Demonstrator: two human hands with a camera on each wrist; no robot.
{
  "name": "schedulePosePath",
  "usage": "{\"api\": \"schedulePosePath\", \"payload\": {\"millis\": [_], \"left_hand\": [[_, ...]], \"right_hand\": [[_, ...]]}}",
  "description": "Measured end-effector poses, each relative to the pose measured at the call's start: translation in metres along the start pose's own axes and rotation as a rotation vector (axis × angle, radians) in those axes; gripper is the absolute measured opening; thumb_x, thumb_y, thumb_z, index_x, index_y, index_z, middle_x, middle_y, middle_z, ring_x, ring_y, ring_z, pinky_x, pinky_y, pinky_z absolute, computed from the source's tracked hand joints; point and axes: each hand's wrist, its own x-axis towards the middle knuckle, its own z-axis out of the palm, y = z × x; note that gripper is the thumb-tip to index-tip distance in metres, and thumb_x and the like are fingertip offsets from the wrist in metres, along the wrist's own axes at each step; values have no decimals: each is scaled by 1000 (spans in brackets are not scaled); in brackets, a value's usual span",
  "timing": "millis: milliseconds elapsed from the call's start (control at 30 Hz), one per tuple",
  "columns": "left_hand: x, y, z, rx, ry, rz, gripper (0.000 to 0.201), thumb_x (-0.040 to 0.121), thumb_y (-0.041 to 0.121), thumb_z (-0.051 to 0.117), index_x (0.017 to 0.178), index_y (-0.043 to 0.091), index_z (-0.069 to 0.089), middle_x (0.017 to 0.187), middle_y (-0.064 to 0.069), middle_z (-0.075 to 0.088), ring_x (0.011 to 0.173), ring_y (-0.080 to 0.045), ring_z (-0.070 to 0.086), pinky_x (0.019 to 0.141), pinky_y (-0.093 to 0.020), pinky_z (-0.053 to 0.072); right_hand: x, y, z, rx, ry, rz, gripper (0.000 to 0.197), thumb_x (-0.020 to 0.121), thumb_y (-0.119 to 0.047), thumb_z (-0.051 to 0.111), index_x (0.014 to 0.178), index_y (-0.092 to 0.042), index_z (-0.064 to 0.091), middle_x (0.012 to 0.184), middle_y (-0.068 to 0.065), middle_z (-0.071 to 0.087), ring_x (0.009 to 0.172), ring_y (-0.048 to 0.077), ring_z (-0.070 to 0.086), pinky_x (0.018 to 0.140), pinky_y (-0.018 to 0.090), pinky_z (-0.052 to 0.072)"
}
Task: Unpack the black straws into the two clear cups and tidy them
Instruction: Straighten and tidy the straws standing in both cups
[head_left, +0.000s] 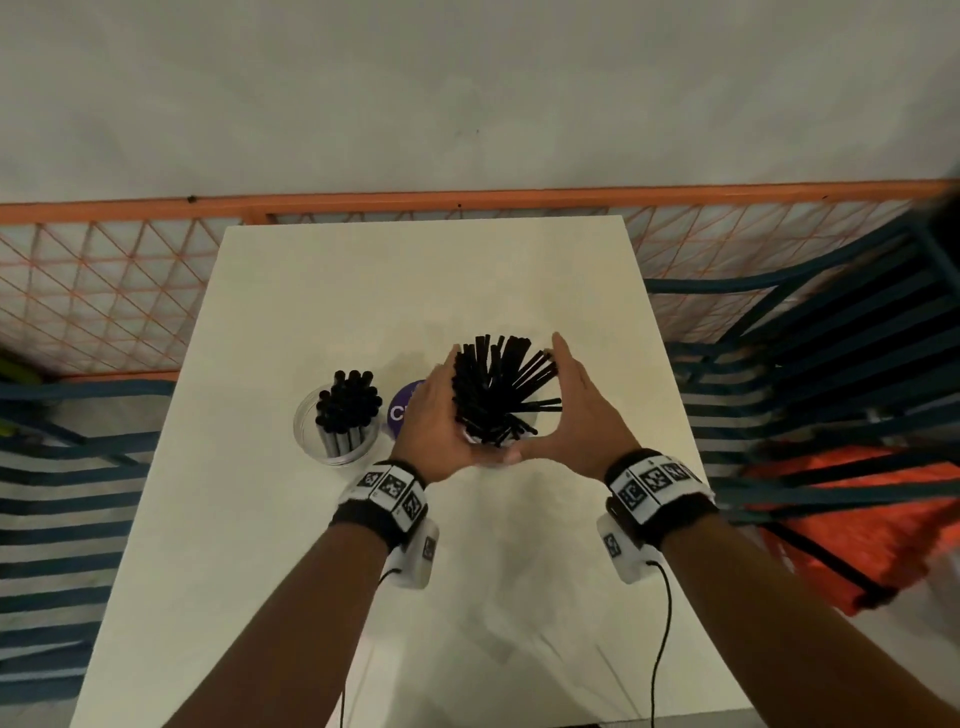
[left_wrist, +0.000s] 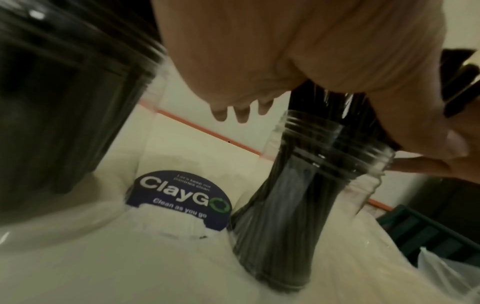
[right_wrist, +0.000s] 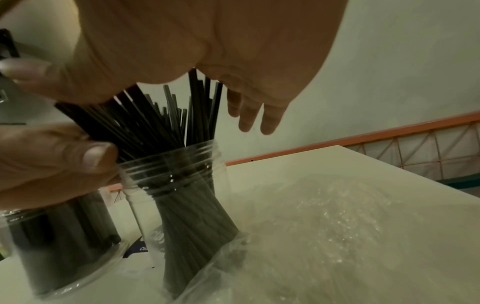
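Thin black straws (head_left: 498, 384) fan out of a clear cup (left_wrist: 311, 185) at the table's middle. My left hand (head_left: 436, 410) lies flat against their left side and my right hand (head_left: 582, 405) against their right side, fingers straight on both. The two thumbs meet at the cup's near rim. In the right wrist view the straws (right_wrist: 155, 115) spread above the cup (right_wrist: 176, 174), under my right palm. The second clear cup (head_left: 340, 421), left of my left hand, holds thicker black straws standing upright in a tight bunch.
A purple round ClayGo sticker (left_wrist: 182, 195) lies on the white table (head_left: 363, 291) between the cups. Crumpled clear plastic wrap (right_wrist: 311, 226) lies right of the cup I am handling. An orange mesh fence (head_left: 104, 280) and dark slatted chairs (head_left: 831, 364) surround the table.
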Motion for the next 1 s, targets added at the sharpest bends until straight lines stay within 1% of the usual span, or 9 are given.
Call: {"api": "schedulePosePath", "payload": {"millis": [67, 167, 333, 433, 533, 700, 800, 900, 1000], "left_hand": [[9, 10, 1, 117, -63, 81, 130, 45, 79, 75, 151, 25, 21, 154, -6, 39, 142, -34, 35, 113, -59, 31], [12, 22, 5, 153, -120, 108, 132, 48, 74, 67, 156, 21, 11, 162, -6, 25, 151, -26, 14, 123, -52, 10], [22, 26, 14, 135, -16, 149, 92, 71, 50, 68, 150, 20, 32, 145, -8, 49, 135, -28, 41, 114, -54, 31], [28, 24, 23, 104, 84, 184, 57, 76, 42, 67, 127, 21, 52, 124, -6, 64, 116, -29, 57, 100, -53, 45], [29, 23, 28, 32, 141, 117, 55, 68, 30, 77, 117, 18, 54, 111, -5, 66, 101, -28, 59, 94, -50, 49], [25, 31, 24, 200, 223, 187, 51, 71, 31, 61, 116, 7, 58, 109, -12, 66, 99, -35, 59, 97, -48, 42], [29, 34, 26, 275, 189, 229, 52, 73, 34, 61, 121, 15, 54, 120, -10, 64, 113, -36, 58, 107, -58, 36], [30, 30, 29, 468, 6, 183, 59, 76, 42, 67, 131, 27, 53, 138, 2, 56, 139, -30, 40, 118, -60, 16], [30, 26, 29, 536, -9, 180, 53, 76, 48, 59, 126, 28, 60, 131, 7, 60, 145, -27, 31, 119, -58, 9]], "right_hand": [[4, -1, 4, 78, -10, -17, 143, 52, -59, 88, 154, -32, -8, 163, -4, 14, 146, 16, 23, 110, 32, 30], [8, -6, 11, 193, 47, -21, 126, 62, -58, 84, 155, -29, 3, 161, -4, 21, 144, 13, 28, 106, 25, 27], [8, -14, 28, 348, 138, -53, 113, 68, -48, 85, 154, -24, 16, 155, -4, 29, 133, 5, 36, 105, 24, 34], [12, -20, 41, 380, 218, -36, 111, 63, -43, 89, 150, -22, 24, 144, -3, 34, 127, 8, 42, 99, 21, 41], [16, -31, 47, 443, 359, -17, 80, 66, -34, 89, 133, -20, 46, 125, -3, 44, 109, 5, 52, 92, 18, 45], [20, -36, 46, 470, 417, -17, 49, 76, -33, 81, 116, -22, 54, 115, -6, 47, 97, -12, 49, 83, 6, 41], [21, -33, 42, 428, 464, 4, 43, 78, -37, 78, 112, -25, 54, 113, -6, 49, 93, -9, 51, 80, 10, 44], [16, -28, 38, 269, 450, 64, 44, 81, -48, 72, 113, -24, 53, 116, -7, 51, 86, 3, 56, 79, 27, 53], [10, -26, 33, 94, 417, 66, 51, 82, -58, 65, 116, -23, 52, 120, -6, 53, 91, 15, 62, 75, 34, 56]]}}
